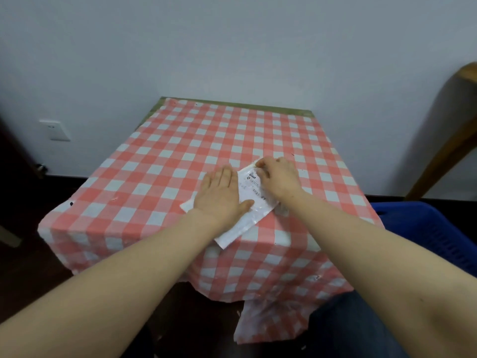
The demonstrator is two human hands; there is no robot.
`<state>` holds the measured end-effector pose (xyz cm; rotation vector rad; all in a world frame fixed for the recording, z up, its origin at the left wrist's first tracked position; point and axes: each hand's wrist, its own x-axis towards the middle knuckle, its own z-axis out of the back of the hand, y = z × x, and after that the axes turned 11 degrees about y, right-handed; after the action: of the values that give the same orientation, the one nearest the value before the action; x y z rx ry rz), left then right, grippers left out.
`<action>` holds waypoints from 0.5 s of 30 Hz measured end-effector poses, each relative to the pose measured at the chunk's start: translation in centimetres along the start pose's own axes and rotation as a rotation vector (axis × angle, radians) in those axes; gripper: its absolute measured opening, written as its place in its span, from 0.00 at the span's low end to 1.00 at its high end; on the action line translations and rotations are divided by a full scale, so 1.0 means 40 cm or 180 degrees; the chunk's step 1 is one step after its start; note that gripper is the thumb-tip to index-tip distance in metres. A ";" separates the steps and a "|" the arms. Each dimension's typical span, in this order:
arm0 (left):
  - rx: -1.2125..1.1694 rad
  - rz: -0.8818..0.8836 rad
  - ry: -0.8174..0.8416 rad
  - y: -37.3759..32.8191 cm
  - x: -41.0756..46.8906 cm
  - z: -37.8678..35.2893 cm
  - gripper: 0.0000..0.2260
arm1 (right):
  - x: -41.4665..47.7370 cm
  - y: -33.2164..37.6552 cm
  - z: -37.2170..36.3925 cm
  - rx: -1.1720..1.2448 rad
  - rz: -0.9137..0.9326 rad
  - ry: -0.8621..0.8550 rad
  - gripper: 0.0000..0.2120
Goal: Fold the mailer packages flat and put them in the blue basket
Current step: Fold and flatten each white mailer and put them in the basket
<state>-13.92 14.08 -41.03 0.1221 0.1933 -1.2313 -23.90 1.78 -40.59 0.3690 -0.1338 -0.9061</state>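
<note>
Room: pale wall behind, dark floor, a small table [304, 111] under a red-and-white checked cloth [180, 140] that hangs over the near edge.
Mailer: one white mailer [247, 215] lies slantwise on the cloth near the table's front right part, its printed label facing up and its near corner reaching the table edge.
Why it lies so: judged from the task, it is spread on the table so it can be pressed flat and creased against a hard surface.
Left hand: the left hand [219, 196] lies palm-down with straight fingers on the mailer's left half, thumb stretched toward the middle; it holds nothing, and seems to pin the sheet so it cannot slide.
Right hand: the right hand [280, 178] sits on the mailer's far right end, fingers curled, pinching the far edge; probably it is lifting or turning that edge for a fold.
Mailer to hands: it is under both, touching each; the label shows in the gap between them, and the near end sticks out toward the person, free of either hand.
Basket: the blue basket [426, 228] stands low at the right, beside the table and near the right forearm; its inside is not visible.
Other: a wall socket [54, 130] at left, wooden furniture [459, 130] at far right.
</note>
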 end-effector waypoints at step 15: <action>-0.0403 0.0243 0.0285 0.002 0.032 -0.027 0.25 | -0.036 -0.033 -0.031 -0.1004 0.0290 0.0803 0.24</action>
<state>-13.53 13.12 -42.36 0.0739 0.3409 -1.1354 -25.44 2.52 -42.17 0.1789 0.2211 -0.7686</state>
